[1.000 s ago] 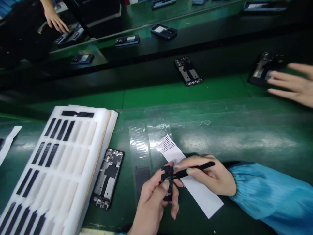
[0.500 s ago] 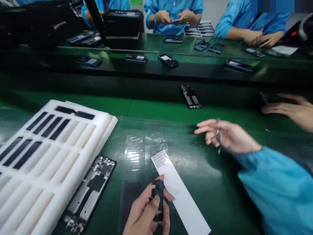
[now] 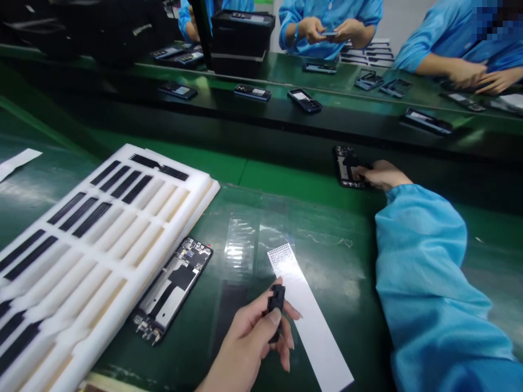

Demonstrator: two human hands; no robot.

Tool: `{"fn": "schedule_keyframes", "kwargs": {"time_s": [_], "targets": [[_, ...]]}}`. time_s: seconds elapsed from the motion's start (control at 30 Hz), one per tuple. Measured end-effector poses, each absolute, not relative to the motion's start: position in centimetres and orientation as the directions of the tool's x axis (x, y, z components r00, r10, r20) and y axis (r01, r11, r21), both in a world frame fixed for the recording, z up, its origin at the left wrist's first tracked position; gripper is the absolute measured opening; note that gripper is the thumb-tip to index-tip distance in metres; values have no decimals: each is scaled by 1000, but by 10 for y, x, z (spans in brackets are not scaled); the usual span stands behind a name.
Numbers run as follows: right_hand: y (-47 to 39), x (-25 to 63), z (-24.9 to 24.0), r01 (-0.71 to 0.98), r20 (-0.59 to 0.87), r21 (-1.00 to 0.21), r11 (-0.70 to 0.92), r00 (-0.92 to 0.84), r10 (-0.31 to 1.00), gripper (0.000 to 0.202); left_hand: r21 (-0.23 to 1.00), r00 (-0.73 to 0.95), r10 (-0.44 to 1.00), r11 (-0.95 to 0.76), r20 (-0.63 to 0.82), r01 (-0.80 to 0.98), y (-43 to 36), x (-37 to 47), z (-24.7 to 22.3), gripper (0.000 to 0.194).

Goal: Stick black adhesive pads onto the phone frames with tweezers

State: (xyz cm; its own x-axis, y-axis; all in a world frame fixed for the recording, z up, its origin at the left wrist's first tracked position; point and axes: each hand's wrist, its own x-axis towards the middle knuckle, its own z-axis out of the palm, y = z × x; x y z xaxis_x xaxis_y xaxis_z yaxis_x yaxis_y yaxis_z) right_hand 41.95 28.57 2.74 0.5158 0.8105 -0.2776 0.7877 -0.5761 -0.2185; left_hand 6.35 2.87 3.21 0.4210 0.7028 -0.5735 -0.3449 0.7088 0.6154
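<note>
My left hand (image 3: 255, 332) pinches a small black plastic part (image 3: 277, 305) between thumb and fingers, over the left edge of a white card strip (image 3: 312, 332) with rows of small dots at its top end. Farther off, my right hand (image 3: 384, 174), in a blue sleeve, has its fingers closed at the right edge of an opened phone (image 3: 345, 166) on the bright green strip; some fingertips are hidden. A second opened phone (image 3: 175, 291), its inner boards showing, lies left of my left hand, beside a white foam tray (image 3: 200, 188) with black strips in its slots.
Several blue-framed phones (image 3: 304, 100) lie along the dark ledge ahead. Behind it, co-workers in blue work at a bench, near a black bin (image 3: 241, 41). Clear film (image 3: 241, 239) and a dark flat sheet (image 3: 229, 310) lie on the table. A white paper piece (image 3: 18, 160) is far left.
My right hand has moved forward to the opened phone; the thin metallic thing seen at its fingers no longer shows. A co-worker's hand at the right has left view. The camera view has shifted.
</note>
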Motion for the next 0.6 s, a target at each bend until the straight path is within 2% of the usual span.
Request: {"fn": "schedule_keyframes", "kwargs": {"time_s": [0.1, 0.23, 0.33, 0.5, 0.6], "targets": [[276, 420, 42, 771, -355, -200, -605, 518, 778, 29, 636, 393, 714, 697, -579, -331, 29, 64, 30, 32], [253, 407, 64, 806, -363, -169, -568, 485, 796, 30, 605, 383, 716, 698, -584, -383, 31, 61, 31, 35], [219, 393, 65, 879, -320, -167, -448, 381, 867, 32, 597, 402, 729, 684, -554, -419, 33, 59, 32, 32], [130, 377, 32, 927, -312, -264, -264, 177, 933, 20, 559, 462, 714, 700, -526, -445, 35, 59, 31, 34], [80, 387, 16, 931, -252, -332, -154, 70, 965, 30, 522, 508, 686, 727, -521, -446, 35, 60, 31, 36]]}}
